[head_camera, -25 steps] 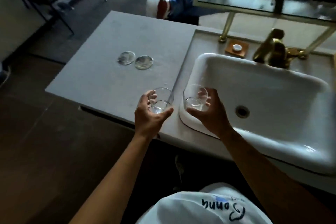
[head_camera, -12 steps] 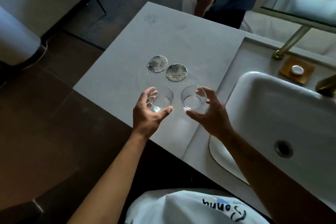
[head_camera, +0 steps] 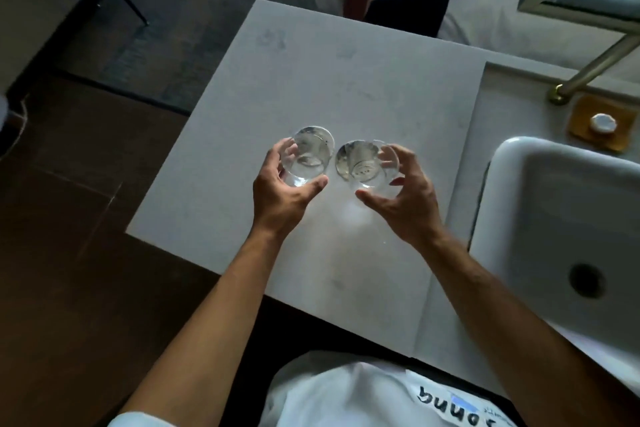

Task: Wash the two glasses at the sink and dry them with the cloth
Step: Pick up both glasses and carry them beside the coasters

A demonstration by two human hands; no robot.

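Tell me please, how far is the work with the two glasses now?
Done: I cannot tell if they are washed. In hand: the left hand holds the left glass and the right hand holds the right glass, over the grey counter, beside the sink. Left: drying; no cloth is visible.

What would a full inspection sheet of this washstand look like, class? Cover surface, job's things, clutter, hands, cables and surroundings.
Surface: grey countertop, faint marks on it; white sink at its right.
Job's things: left glass and right glass, held over two round coasters; no cloth seen.
Clutter: small white cap on a brown tray behind the sink.
Hands: left hand grips the left glass; right hand grips the right glass.
Cables: nothing seen.
Surroundings: dark floor, brass mirror frame, a seated person's legs beyond the counter.
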